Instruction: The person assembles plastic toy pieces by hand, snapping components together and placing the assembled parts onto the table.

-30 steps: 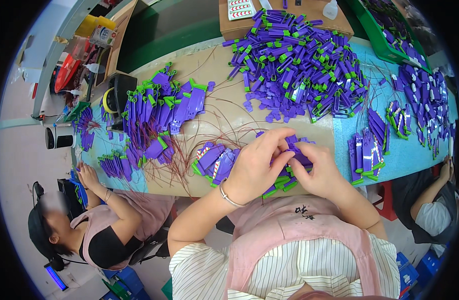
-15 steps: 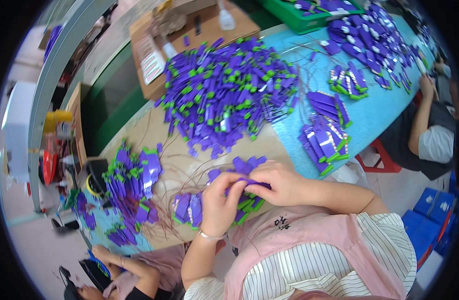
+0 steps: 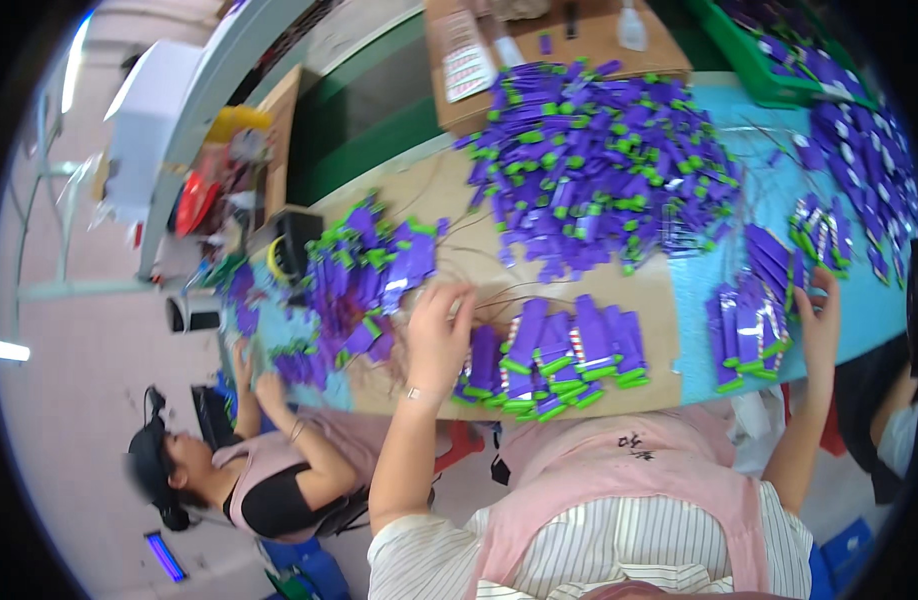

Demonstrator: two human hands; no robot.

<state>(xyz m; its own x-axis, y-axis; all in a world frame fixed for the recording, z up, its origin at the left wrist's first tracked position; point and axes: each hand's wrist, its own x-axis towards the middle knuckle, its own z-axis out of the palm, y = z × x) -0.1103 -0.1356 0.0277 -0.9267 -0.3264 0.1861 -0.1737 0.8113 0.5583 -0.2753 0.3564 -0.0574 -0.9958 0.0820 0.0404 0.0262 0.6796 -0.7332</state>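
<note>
My left hand [image 3: 438, 345] is over the near middle of the table, fingers curled, beside thin brown wires [image 3: 504, 292]. Whether it holds anything is hidden. Just right of it lies a group of flat purple pieces with green ends [image 3: 559, 355], overlapping in rows near the table's front edge. Far to the right, my right hand [image 3: 819, 315] is next to a stack of similar purple-and-green pieces [image 3: 747, 330] on the blue mat. Its fingers are apart, with nothing visible between them.
A large heap of purple-and-green pieces [image 3: 604, 170] covers the middle, before a cardboard box [image 3: 579, 50]. A green crate [image 3: 754, 65] stands at the far right. Another heap [image 3: 369, 270] lies at left. A co-worker [image 3: 279, 450] sits at left; another person's dark clothing shows at right.
My hands were together over a purple piece; now they are wide apart, the right one far to the right. The view has shifted left, and the purple group in front is uncovered.
</note>
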